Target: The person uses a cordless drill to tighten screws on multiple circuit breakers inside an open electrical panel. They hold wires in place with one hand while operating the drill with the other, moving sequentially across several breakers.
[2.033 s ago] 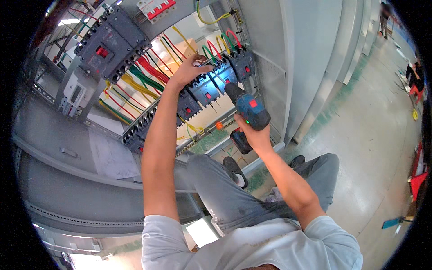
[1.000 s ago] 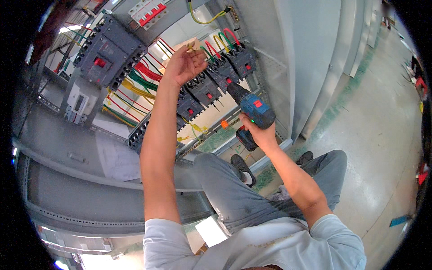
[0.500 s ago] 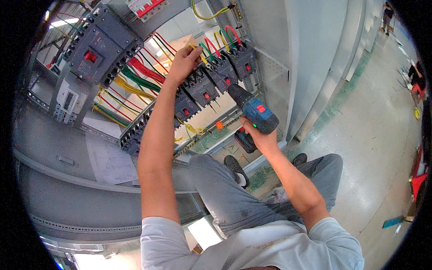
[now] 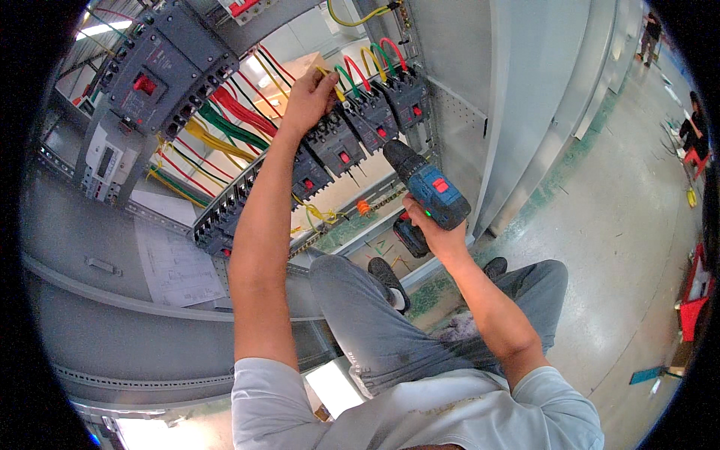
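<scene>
My left hand [image 4: 310, 100] is closed on a yellow wire [image 4: 339, 94], its fingers pinching it just above a row of dark grey circuit breakers [image 4: 346, 150] with red switches. The tip of that wire at the terminals is too small to make out clearly. My right hand [image 4: 444, 237] grips the handle of a blue and black cordless drill [image 4: 436, 193]. A small green light glows on the drill, and its chuck points up and left toward the breakers without touching them. Red, green and yellow wires [image 4: 369, 69] arch from the terminals to the right of my left hand.
A large circuit breaker [image 4: 169, 71] and a meter [image 4: 107, 163] sit at the upper left. Bundled wires [image 4: 240, 116] run behind my left forearm. Printed sheets [image 4: 176, 259] lie on the grey panel. The cabinet's side wall [image 4: 457, 67] rises at right; other people [image 4: 651, 36] are far off.
The whole view has shifted slightly. The yellow wire in my left hand has lifted a little from the terminals. My right hand holds the drill in nearly the same place.
</scene>
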The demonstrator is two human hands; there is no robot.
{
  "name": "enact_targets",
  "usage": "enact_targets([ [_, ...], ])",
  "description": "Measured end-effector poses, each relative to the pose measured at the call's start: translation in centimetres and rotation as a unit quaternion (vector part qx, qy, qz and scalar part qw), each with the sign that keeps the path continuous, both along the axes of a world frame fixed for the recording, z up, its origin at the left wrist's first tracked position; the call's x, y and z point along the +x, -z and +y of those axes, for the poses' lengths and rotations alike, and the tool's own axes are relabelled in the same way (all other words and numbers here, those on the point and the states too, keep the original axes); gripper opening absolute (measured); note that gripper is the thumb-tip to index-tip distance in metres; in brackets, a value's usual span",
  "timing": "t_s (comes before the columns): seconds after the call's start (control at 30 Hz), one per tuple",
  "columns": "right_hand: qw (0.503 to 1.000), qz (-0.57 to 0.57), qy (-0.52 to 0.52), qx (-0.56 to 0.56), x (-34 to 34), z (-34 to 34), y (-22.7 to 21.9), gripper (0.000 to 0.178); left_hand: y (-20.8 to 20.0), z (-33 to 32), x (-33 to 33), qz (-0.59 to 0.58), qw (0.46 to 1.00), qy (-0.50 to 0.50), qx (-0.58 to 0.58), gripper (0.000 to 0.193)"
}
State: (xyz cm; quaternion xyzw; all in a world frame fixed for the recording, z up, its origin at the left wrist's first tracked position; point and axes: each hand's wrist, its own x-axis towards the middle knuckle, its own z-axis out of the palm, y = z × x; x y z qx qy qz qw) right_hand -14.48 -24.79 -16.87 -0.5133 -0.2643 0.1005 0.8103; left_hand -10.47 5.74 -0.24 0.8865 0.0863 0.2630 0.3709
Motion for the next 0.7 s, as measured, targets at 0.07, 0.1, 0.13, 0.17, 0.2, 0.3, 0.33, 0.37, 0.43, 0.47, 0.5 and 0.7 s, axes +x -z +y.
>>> enact_targets([
  [0.07,1.000,0.005,-0.002,0.002,0.0,-0.1,0.1,0.021,0.3,-0.4,-0.1,-0.019,1.000,0.003,-0.001,0.032],
  [0.1,1.000,0.000,0.000,-0.004,0.0,-0.1,0.3,0.021,0.3,-0.7,-0.2,-0.028,1.000,0.005,-0.002,0.031],
  [0.13,1.000,-0.004,0.003,-0.010,0.1,0.0,0.5,0.021,0.2,-0.9,-0.3,-0.030,0.999,0.002,0.011,0.031],
  [0.17,1.000,-0.009,0.006,-0.017,0.2,0.0,0.7,0.021,0.0,-1.0,-0.3,-0.032,0.999,-0.001,0.023,0.030],
  [0.2,1.000,-0.015,0.008,-0.022,0.1,0.0,0.5,0.020,-0.1,-1.0,-0.5,-0.035,0.999,-0.006,0.035,0.030],
  [0.3,1.000,-0.025,0.011,-0.014,0.1,0.0,0.1,0.020,0.0,-0.6,-0.3,-0.002,0.999,0.015,-0.046,0.028],
  [0.33,1.000,-0.020,0.008,0.005,0.1,0.1,0.2,0.020,-0.1,-0.9,-0.2,-0.010,0.998,0.020,-0.065,0.029],
  [0.37,1.000,-0.016,0.005,0.024,0.2,0.1,0.2,0.019,0.0,-1.3,-0.1,-0.017,0.996,0.024,-0.084,0.030],
  [0.43,1.000,-0.021,0.006,-0.007,0.3,-0.3,-1.1,0.019,0.2,-1.4,-0.2,-0.025,0.995,0.023,-0.098,0.031],
  [0.47,0.999,-0.023,0.007,-0.022,0.4,-0.7,-1.9,0.019,0.2,-1.3,-0.2,-0.025,0.995,0.018,-0.091,0.031],
  [0.5,0.998,-0.028,0.006,-0.060,0.7,-1.3,-3.2,0.025,0.2,-1.3,-0.2,-0.026,0.996,0.015,-0.084,0.031],
  [0.7,0.948,-0.234,0.031,-0.216,3.9,-4.7,-13.4,0.046,0.0,-1.5,0.1,-0.002,1.000,-0.013,-0.015,0.030],
])
